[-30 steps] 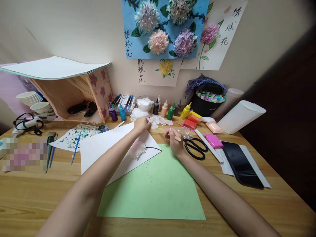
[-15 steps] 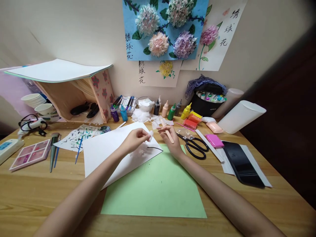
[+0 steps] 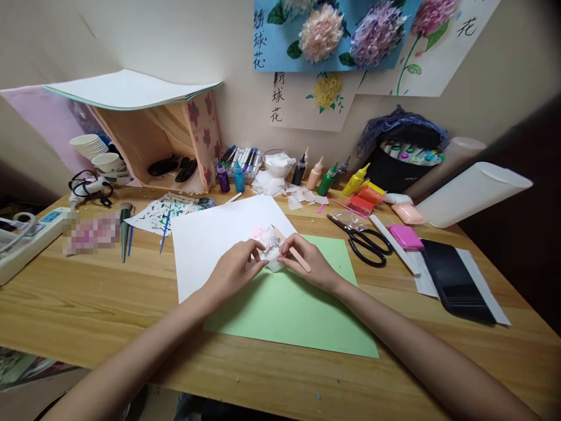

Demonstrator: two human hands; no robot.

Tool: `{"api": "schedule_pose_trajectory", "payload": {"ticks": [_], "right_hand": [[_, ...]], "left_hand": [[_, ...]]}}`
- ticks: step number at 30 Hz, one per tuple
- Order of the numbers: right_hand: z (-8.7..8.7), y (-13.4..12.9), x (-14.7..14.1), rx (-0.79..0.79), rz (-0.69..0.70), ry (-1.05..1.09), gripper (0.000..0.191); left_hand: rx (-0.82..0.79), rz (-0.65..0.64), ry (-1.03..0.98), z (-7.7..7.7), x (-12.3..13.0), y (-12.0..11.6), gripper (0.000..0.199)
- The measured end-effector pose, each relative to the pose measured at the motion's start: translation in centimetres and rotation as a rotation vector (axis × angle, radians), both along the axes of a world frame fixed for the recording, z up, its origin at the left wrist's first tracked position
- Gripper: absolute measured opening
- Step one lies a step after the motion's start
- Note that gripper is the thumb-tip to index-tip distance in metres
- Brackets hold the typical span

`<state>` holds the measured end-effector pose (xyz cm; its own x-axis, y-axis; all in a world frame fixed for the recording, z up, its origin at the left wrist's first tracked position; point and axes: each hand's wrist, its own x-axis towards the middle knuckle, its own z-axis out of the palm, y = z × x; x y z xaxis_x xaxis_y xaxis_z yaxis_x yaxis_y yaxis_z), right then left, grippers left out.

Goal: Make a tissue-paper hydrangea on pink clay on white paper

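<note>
On the white sheet (image 3: 219, 234) sits a fluffy white and pink paper flower (image 3: 265, 234), partly hidden behind my fingers. My left hand (image 3: 236, 266) comes in from the left, its thumb and fingertips at a small thin piece of white paper (image 3: 275, 265) just in front of the flower. Facing it, my right hand (image 3: 311, 266) keeps a wooden craft stick (image 3: 301, 260) held among its fingers. The right fingertips also meet the edge of the thin paper. Beneath both hands, the white sheet overlaps a green sheet (image 3: 298, 316).
Black scissors (image 3: 368, 242) lie right of the green sheet, near a pink packet (image 3: 405, 237) and a black phone-like slab (image 3: 458, 280). Paint bottles (image 3: 326, 181), paper scraps (image 3: 302, 196) and a bowl (image 3: 277, 164) line the back. Brushes (image 3: 125, 234) lie left.
The view has tilted down and left. My hands have come together over the thin paper, and the fluffy flower now shows more clearly. The craft stick is still in my right hand.
</note>
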<state>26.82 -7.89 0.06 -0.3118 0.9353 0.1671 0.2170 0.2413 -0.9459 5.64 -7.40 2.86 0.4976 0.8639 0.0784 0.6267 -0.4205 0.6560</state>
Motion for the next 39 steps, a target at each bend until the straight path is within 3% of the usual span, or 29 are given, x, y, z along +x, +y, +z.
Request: {"api": "schedule_pose_trajectory", "payload": {"ticks": [4,8,18,26,29,33,39], "right_hand": [[-0.6,0.1,0.0,0.030,-0.003,-0.069,0.011],[-0.8,0.1,0.1,0.037,-0.046,-0.067,0.010],[-1.1,0.2,0.2,0.087,-0.064,-0.084,0.011],[-0.8,0.0,0.1,0.110,-0.060,-0.101,0.010],[-0.8,0.0,0.0,0.129,-0.113,-0.070,0.011],[-0.8,0.2,0.1,0.072,-0.177,-0.016,0.016],[-0.8,0.5,0.3,-0.041,-0.158,0.019,0.019]], "left_hand": [[0.360,0.033,0.178,-1.1,0.8,0.6,0.028],[0.443,-0.012,0.216,-1.5,2.1,2.2,0.034],[0.113,0.046,-0.053,-1.7,1.5,4.4,0.025],[0.091,0.058,-0.081,-1.6,1.3,4.5,0.025],[0.130,0.128,-0.011,-1.3,0.0,5.1,0.026],[0.180,0.275,0.215,-1.4,-2.4,7.9,0.034],[0.076,0.166,0.407,-1.3,-2.7,13.7,0.042]]}}
